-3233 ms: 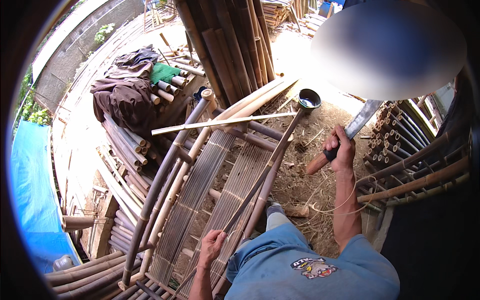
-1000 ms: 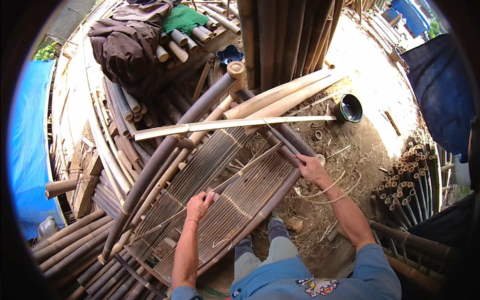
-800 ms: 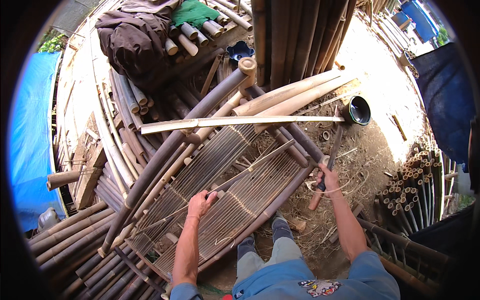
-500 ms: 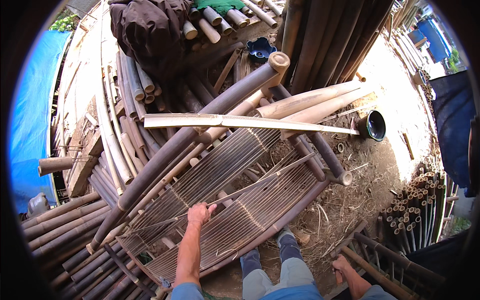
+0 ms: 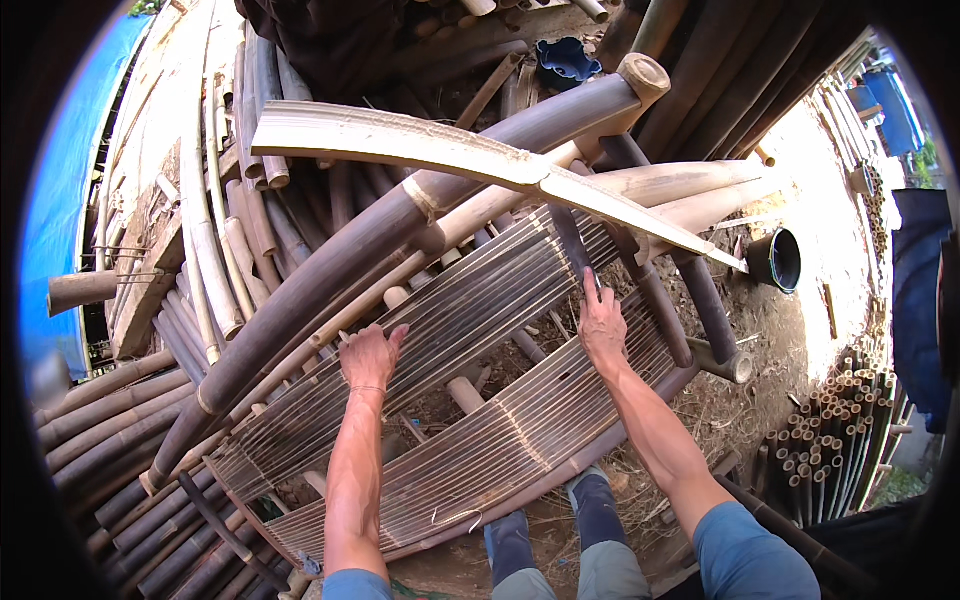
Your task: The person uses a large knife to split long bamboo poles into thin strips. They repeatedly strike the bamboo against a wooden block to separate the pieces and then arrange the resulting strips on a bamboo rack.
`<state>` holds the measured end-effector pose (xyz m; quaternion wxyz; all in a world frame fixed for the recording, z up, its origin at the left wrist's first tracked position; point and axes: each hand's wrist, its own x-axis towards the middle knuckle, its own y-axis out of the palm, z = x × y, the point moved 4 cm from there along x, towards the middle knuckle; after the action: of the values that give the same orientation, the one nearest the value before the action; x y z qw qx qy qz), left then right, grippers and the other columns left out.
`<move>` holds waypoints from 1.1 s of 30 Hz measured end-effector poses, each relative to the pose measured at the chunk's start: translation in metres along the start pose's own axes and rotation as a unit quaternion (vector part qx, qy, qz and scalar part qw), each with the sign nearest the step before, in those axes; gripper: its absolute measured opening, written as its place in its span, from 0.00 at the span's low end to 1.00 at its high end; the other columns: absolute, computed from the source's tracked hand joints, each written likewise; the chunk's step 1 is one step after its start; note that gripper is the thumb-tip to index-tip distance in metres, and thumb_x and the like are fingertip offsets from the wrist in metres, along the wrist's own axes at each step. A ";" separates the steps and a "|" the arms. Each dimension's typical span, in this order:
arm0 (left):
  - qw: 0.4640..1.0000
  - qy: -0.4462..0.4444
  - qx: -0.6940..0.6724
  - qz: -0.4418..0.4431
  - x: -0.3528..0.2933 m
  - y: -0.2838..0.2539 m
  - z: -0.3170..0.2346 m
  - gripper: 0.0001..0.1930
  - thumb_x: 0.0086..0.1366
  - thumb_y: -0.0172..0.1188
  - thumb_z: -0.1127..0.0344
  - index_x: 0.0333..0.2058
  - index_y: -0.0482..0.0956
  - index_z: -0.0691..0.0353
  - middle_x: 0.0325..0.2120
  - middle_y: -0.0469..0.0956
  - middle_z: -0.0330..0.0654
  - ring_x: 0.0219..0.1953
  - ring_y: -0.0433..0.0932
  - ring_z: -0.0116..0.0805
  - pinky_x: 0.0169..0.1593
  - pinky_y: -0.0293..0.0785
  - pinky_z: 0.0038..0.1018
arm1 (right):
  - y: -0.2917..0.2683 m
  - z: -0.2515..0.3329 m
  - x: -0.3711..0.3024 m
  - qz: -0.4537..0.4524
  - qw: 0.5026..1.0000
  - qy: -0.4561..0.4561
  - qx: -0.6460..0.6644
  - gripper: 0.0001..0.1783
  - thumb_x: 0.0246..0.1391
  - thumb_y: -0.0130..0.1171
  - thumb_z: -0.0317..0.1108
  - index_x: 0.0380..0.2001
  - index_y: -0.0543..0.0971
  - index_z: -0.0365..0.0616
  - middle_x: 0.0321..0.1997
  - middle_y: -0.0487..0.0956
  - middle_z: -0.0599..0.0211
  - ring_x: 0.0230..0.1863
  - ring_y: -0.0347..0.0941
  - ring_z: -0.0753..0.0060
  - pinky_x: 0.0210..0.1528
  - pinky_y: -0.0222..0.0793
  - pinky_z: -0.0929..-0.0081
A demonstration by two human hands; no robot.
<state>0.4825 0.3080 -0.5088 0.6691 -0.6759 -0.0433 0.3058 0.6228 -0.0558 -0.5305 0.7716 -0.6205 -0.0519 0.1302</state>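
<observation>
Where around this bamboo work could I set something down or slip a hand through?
The ground between the black pot and the upright bamboo bundle looks mostly open, though a stick lies there. A hand might pass between the two slatted panels, beside the bamboo crosspieces. The left side is crowded with stacked bamboo poles.

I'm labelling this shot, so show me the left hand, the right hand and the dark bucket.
Left hand (image 5: 368, 358): head view, back of the hand.
Right hand (image 5: 603, 325): head view, back of the hand.
Dark bucket (image 5: 761, 259): head view, outer wall left of its opening.
</observation>
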 end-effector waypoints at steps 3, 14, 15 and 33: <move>0.999 -0.019 0.025 -0.032 0.019 -0.002 0.018 0.33 0.64 0.45 0.33 0.26 0.82 0.59 0.24 0.82 0.49 0.31 0.82 0.48 0.38 0.74 0.42 | 0.027 0.016 0.019 0.051 0.996 0.034 0.069 0.40 0.59 0.54 0.35 0.71 0.50 0.64 0.43 0.69 0.48 0.40 0.72 0.42 0.41 0.73 0.48; 0.999 -0.018 0.008 -0.046 0.035 -0.009 0.021 0.35 0.63 0.47 0.33 0.23 0.83 0.63 0.21 0.80 0.53 0.26 0.81 0.52 0.31 0.75 0.42 | 0.062 0.017 0.058 0.170 0.969 0.022 0.178 0.41 0.59 0.53 0.31 0.71 0.48 0.58 0.48 0.69 0.41 0.50 0.69 0.39 0.54 0.66 0.53; 0.999 -0.024 0.012 -0.026 0.033 -0.009 0.022 0.34 0.62 0.48 0.33 0.23 0.83 0.63 0.21 0.80 0.52 0.28 0.82 0.51 0.33 0.75 0.42 | 0.065 0.015 0.057 0.175 0.968 0.017 0.182 0.41 0.59 0.53 0.31 0.71 0.48 0.58 0.48 0.69 0.41 0.50 0.69 0.39 0.55 0.65 0.53; 0.999 -0.011 0.033 -0.024 0.030 -0.010 0.023 0.36 0.64 0.44 0.32 0.24 0.82 0.63 0.20 0.80 0.51 0.26 0.81 0.51 0.34 0.75 0.42 | 0.071 0.013 0.053 0.158 0.966 -0.007 0.203 0.41 0.60 0.52 0.31 0.72 0.46 0.59 0.48 0.68 0.42 0.50 0.68 0.41 0.56 0.64 0.53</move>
<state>0.4994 0.3431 -0.5080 0.6975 -0.6488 -0.0571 0.2987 0.6612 -0.0152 -0.6012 0.8507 -0.4502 0.0690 0.2626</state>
